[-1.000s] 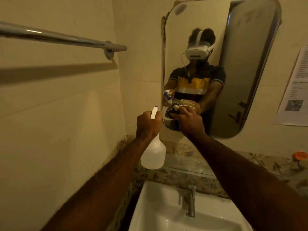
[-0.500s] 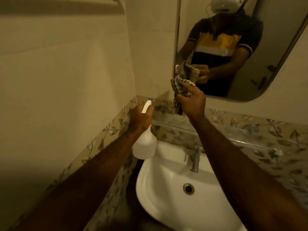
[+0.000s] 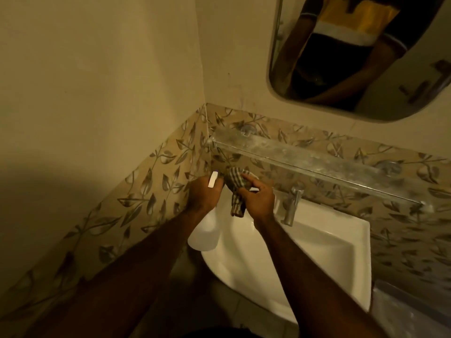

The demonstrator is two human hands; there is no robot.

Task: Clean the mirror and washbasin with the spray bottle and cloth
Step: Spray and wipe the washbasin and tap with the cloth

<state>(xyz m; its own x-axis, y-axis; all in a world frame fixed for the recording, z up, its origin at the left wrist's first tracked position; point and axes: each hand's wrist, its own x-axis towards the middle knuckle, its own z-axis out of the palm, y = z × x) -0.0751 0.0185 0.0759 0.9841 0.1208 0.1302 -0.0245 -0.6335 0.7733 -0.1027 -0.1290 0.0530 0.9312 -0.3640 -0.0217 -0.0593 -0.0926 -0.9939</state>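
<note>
My left hand point(image 3: 203, 193) grips the neck of a translucent white spray bottle point(image 3: 203, 234), whose body hangs over the left rim of the white washbasin point(image 3: 324, 250). Its white trigger sticks up above my fingers. My right hand point(image 3: 258, 200) holds a checked cloth point(image 3: 236, 189) bunched against the back left corner of the basin, right beside the bottle's nozzle. The rounded mirror point(image 3: 366, 69) hangs on the wall at the upper right, well above both hands, reflecting a person's torso and arms.
A steel tap point(image 3: 291, 206) stands at the basin's back edge, just right of my right hand. A long glass shelf point(image 3: 312, 159) runs along the leaf-patterned tile band point(image 3: 151, 191) above the basin. A plain wall closes in on the left.
Both hands have dropped from the mirror's lower edge down to the basin's back left corner, carrying the bottle and cloth. The view has tilted downward.
</note>
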